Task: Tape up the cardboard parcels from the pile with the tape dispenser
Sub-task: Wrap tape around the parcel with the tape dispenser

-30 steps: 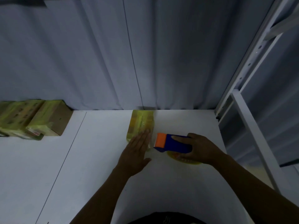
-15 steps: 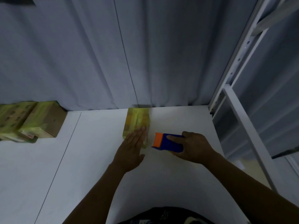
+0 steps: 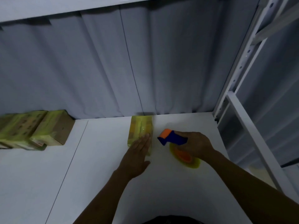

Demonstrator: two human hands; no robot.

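Note:
A small parcel (image 3: 140, 128) wrapped in yellowish tape lies on the white table (image 3: 97, 175) near the back curtain. My left hand (image 3: 136, 156) rests flat on its near end, fingers straight and together. Just right of the parcel, my right hand (image 3: 196, 145) grips the blue tape dispenser (image 3: 172, 137). The dispenser's orange head is tilted up and points toward the parcel without touching it. Its yellow-and-orange tape roll (image 3: 184, 157) shows below my right hand.
A pile of taped cardboard parcels (image 3: 32, 129) sits at the table's back left. A grey curtain (image 3: 129, 62) closes the back. A white metal rack frame (image 3: 239, 110) stands along the right edge. A seam (image 3: 71, 159) runs across the tabletop.
My right hand has tipped the dispenser, lifting its orange head and exposing the tape roll beneath. My left hand stays flat on the parcel.

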